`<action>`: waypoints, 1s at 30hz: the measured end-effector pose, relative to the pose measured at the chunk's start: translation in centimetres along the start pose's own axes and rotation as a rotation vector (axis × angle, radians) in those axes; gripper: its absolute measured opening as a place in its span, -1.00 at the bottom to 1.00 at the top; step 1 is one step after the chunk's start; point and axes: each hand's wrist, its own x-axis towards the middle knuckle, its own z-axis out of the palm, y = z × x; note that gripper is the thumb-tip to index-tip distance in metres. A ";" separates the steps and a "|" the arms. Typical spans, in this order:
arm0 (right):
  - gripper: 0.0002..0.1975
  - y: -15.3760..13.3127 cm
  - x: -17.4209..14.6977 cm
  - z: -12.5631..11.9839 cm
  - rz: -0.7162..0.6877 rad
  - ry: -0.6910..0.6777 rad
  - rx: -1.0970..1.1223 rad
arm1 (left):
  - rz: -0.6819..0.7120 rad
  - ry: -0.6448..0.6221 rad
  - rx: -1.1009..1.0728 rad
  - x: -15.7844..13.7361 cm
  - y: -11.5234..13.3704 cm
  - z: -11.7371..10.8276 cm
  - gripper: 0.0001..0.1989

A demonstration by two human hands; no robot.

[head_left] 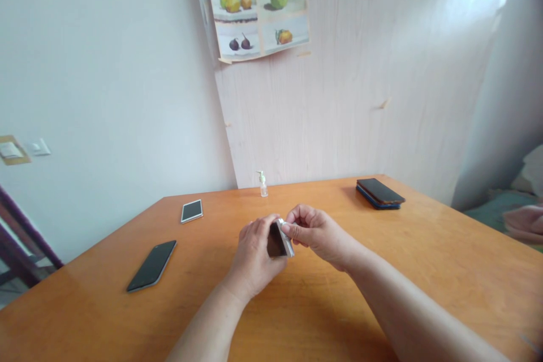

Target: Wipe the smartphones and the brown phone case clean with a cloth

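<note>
We take the little pump bottle (263, 188) as our landmark; it stands upright near the far edge of the worktop (428, 260), clear-bodied with a pale green head. The worktop is a broad, smooth sheet of warm orange-brown wood, softly shiny, and darker in the shadow on the bottle's near side, below our forearms.

Directly nearer to us than the bottle, raised over the wood, is a silver-edged device (276, 242), its dark face tilted up. Our left hand (249, 246) is wrapped around it, fingers over the top and thumb beneath. Our right hand (318, 236) pinches its silver edge between thumb and bent forefinger; whether something small sits under that thumb, we cannot tell.

Left of the bottle and a bit nearer lies a white-framed phone (192, 211); farther left and nearer still, a larger black phone (151, 266) rests face up. Well to the bottle's right we see a stack of dark phones (380, 193), the lower one blue-edged.

Behind the bottle rises a pale wood-grain panel (339, 119), glossy with light high to the bottle's right. Taped to it above the bottle hangs a sheet of fruit pictures (259, 20). A plain pale wall (106, 96) fills the bottle's left side, with a white switch (39, 147) far out. Beyond the worktop, far right of the bottle, greenish cloth (487, 212) blurs away.
</note>
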 end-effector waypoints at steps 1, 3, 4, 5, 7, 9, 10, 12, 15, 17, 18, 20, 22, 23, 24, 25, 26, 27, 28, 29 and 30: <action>-0.63 0.0 -0.1 0.1 0.007 -0.013 -0.006 | -0.011 -0.002 0.006 0.0 -0.1 -0.1 -0.36; -0.63 0.0 -0.2 0.2 0.021 -0.038 -0.027 | -0.030 -0.001 0.007 0.0 -0.2 -0.2 -0.36; -0.63 0.0 -0.2 0.2 0.026 -0.047 -0.035 | -0.036 0.003 0.004 0.0 -0.2 -0.3 -0.36; -0.62 0.0 -0.2 0.3 0.025 -0.050 -0.035 | -0.035 0.006 0.000 0.0 -0.2 -0.3 -0.37; -0.62 0.0 -0.2 0.3 0.011 -0.023 -0.013 | -0.012 0.000 -0.011 0.0 0.1 -0.3 -0.37; -0.61 0.0 -0.1 0.3 -0.012 0.020 0.022 | 0.019 -0.018 -0.022 0.0 0.4 -0.2 -0.38; -0.61 0.0 0.0 0.2 -0.020 0.036 0.038 | 0.030 -0.027 -0.030 0.0 0.5 -0.2 -0.38; -0.61 0.1 0.0 0.1 -0.009 0.023 0.057 | 0.029 -0.027 -0.049 0.0 0.6 -0.2 -0.38; -0.62 0.2 -0.2 -0.1 0.063 -0.077 0.073 | -0.017 0.009 -0.082 0.1 0.3 -0.3 -0.37; -0.62 0.1 -0.4 -0.2 0.108 -0.144 0.072 | -0.054 0.038 -0.117 0.1 -0.1 -0.5 -0.37; -0.62 0.0 -0.5 -0.2 0.119 -0.169 0.072 | -0.065 0.044 -0.142 0.2 -0.2 -0.5 -0.36; -0.56 -0.3 -0.6 -0.3 0.126 -0.217 0.071 | -0.070 0.034 -0.204 0.2 -0.3 -0.8 -0.35; -0.42 -0.6 -0.7 -0.4 0.123 -0.265 0.064 | -0.068 -0.002 -0.270 0.2 -0.1 -1.0 -0.35; -0.35 -0.8 -0.8 -0.5 0.122 -0.290 0.056 | -0.068 -0.027 -0.306 0.1 0.1 -1.2 -0.35; -0.29 -0.9 -0.8 -0.6 0.125 -0.313 0.046 | -0.072 -0.057 -0.341 0.1 0.4 -1.3 -0.36; -0.25 -0.9 -0.8 -0.7 0.132 -0.334 0.035 | -0.078 -0.086 -0.375 0.1 0.6 -1.4 -0.38; -0.23 -0.9 -0.8 -0.8 0.139 -0.351 0.026 | -0.085 -0.114 -0.407 0.0 0.8 -1.5 -0.40; -0.22 -0.9 -0.8 -0.8 0.144 -0.363 0.020 | -0.092 -0.139 -0.435 0.0 0.9 -1.5 -0.42; -0.24 -0.9 -0.7 -0.8 0.142 -0.368 0.014 | -0.099 -0.158 -0.454 0.0 1.1 -1.6 -0.43; -0.28 -0.8 -0.7 -0.8 0.132 -0.365 0.011 | -0.104 -0.166 -0.462 0.0 1.1 -1.6 -0.42; -0.34 -0.7 -0.7 -0.7 0.115 -0.352 0.011 | -0.106 -0.167 -0.461 -0.1 1.2 -1.6 -0.40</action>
